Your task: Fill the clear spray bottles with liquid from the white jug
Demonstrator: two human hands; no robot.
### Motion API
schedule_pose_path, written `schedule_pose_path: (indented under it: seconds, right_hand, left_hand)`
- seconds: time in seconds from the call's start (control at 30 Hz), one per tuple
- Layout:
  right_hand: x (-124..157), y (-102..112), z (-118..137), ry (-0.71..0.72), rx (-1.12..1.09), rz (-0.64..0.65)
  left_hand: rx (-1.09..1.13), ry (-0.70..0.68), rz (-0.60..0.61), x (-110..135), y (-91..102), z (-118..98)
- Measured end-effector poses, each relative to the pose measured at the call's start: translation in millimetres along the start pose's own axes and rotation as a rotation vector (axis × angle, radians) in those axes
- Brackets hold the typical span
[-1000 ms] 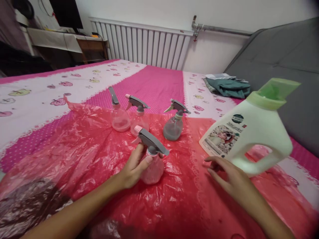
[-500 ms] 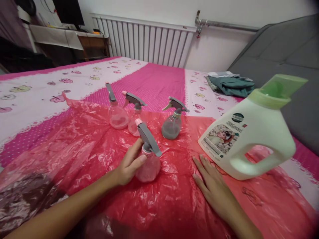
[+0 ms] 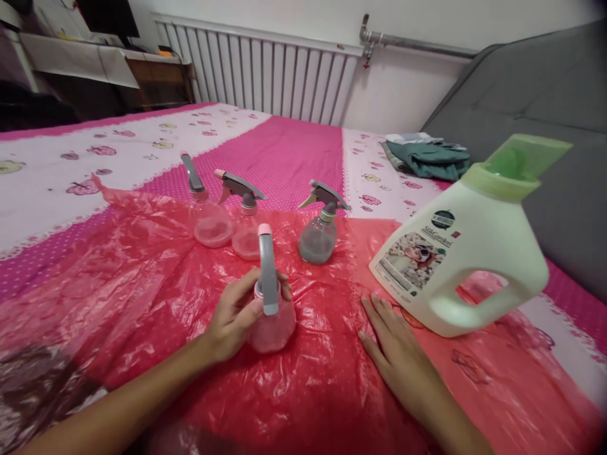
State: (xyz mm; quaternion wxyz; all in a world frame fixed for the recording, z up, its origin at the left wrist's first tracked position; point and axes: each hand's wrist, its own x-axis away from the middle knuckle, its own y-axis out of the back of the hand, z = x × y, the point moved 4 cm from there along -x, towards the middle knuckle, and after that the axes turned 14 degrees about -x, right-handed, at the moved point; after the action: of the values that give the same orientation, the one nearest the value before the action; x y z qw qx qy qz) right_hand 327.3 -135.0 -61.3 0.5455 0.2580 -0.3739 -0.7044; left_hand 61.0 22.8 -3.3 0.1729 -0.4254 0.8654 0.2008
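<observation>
**Left fingers round a pink-collared spray bottle, right palm down beside the jug**

From my remote seat, I look over a bed (image 3: pixel 308 148) partly covered by a crinkled red plastic sheet (image 3: pixel 152 272). A white radiator (image 3: pixel 260 72) lines the wall behind it.

Starting at the left, I see a clear spray bottle with a grey trigger head (image 3: pixel 213 227) upright on the sheet. Just beside it stands a second spray bottle with a pink nozzle (image 3: pixel 245 239).

Nearer to me, my left hand (image 3: pixel 232 319) has its fingers closed round the neck of the pink-collared spray bottle (image 3: pixel 272 332). That bottle is upright near the middle of my view, its pink nozzle pointing away from me.

Farther back and to its right stands a greyish spray bottle with a pale green trigger (image 3: pixel 317 241).

Next comes my right hand (image 3: pixel 396 357), palm down on the sheet, fingers extended and gripping nothing. Just beyond its fingers is the pale green detergent jug (image 3: pixel 458 253), capped, its label facing me. Behind the jug lie folded clothes (image 3: pixel 429 158), near the grey headboard (image 3: pixel 535 88) at far right.
</observation>
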Motion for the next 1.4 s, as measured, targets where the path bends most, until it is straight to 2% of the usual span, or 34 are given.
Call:
schedule_pose_path:
  seconds: [0.37, 0.57, 0.8, 0.97, 1.17, 1.4]
  right_hand:
    - [4.7, -1.8, -4.9, 0.020, -0.011, -0.037]
    - [5.2, -5.6, -10.1, 0.052, 0.011, -0.063]
    - [3.9, -5.5, -8.7, 0.068, 0.010, -0.061]
    - [3.4, -2.4, -5.4, 0.041, 0.014, -0.049]
    - [4.1, -3.2, -6.8, 0.048, 0.000, -0.062]
    - [5.3, -6.4, -12.4, 0.073, -0.003, -0.094]
  left_hand:
    - [0.122, -0.050, 0.007, -1.7, -7.4, -9.6]
    - [0.049, 0.011, 0.006, -3.4, -6.7, -9.7]
    - [0.155, -0.032, -0.012, -4.2, -8.6, -9.3]
    - [0.125, -0.018, 0.005, -1.5, -5.8, -4.4]
    - [-0.014, -0.055, 0.040, -5.3, -2.8, -12.6]
    - [0.098, -0.032, 0.011, -3.2, -7.0, -12.5]
